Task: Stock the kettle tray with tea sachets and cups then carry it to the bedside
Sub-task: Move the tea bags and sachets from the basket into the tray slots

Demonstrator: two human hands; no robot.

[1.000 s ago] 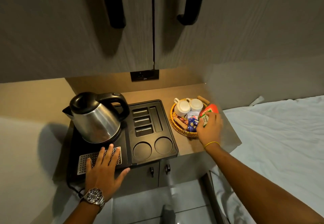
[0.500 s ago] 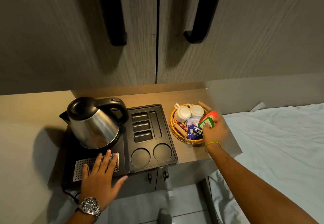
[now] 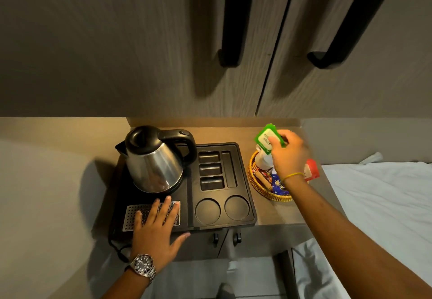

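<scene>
1. Tray (image 3: 243, 207), black, on wooden counter (image 3: 280, 212); three short slots and one long slot at rear right, two round cup wells at front right, all bare.
2. Kettle (image 3: 154, 160), steel with black lid and handle, upright on tray's left half, spout to the left.
3. Left hand (image 3: 155, 231) flat, fingers spread, over perforated drip grille (image 3: 131, 214) at tray's front left; wristwatch (image 3: 143, 266) on wrist.
4. Right hand (image 3: 288, 156) raised above wicker basket (image 3: 261, 187), pinching green tea sachet (image 3: 265, 138) between thumb and fingertips; yellow thread at wrist.
5. Basket just right of tray, not touching; hand and forearm blocking most of contents.
6. Visible in basket: white cup (image 3: 264, 160), blue packet (image 3: 277, 183), brown stick sachets; red-and-white packet (image 3: 312, 170) at far rim.
7. Cupboard doors with black handles overhead; white bed (image 3: 378, 196) to the right.
</scene>
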